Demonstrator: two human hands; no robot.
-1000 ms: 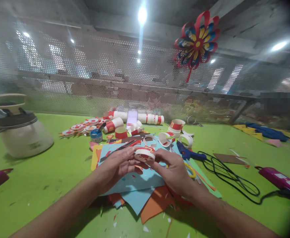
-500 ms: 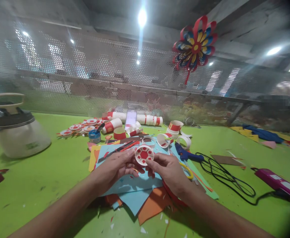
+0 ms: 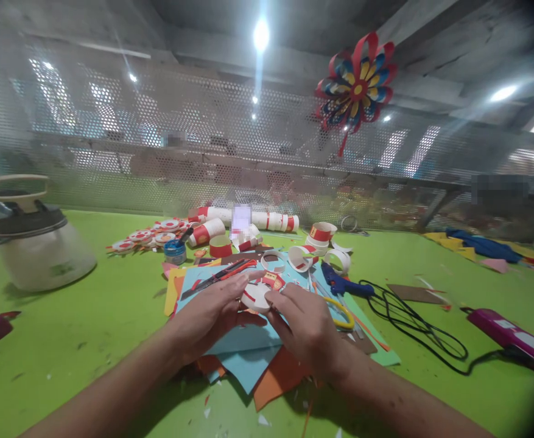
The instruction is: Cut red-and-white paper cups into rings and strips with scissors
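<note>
Between my hands is a small white paper disc (image 3: 256, 296) with red parts at its upper edge, its plain white side facing me. My left hand (image 3: 205, 313) holds its left side, fingers beneath it. The thumb and fingers of my right hand (image 3: 305, 319) pinch its right edge. Under both hands lie light blue sheets (image 3: 243, 365) and an orange sheet (image 3: 278, 380). Red-and-black cutters (image 3: 223, 277) rest behind my left hand. Yellow-handled scissors (image 3: 342, 313) lie beside my right hand.
A blue glue gun (image 3: 344, 286) with a coiled black cable, cut cup rings (image 3: 337, 261), a blue jar (image 3: 174, 250), decorated discs (image 3: 141, 236) and a long cup tube (image 3: 257, 219) lie beyond. A large jug (image 3: 42, 255) stands left; a purple power strip (image 3: 511, 334) lies right.
The disc has been turned over, from its side with red shapes to a plain white side. My right hand has rotated, with its back now facing up more.
</note>
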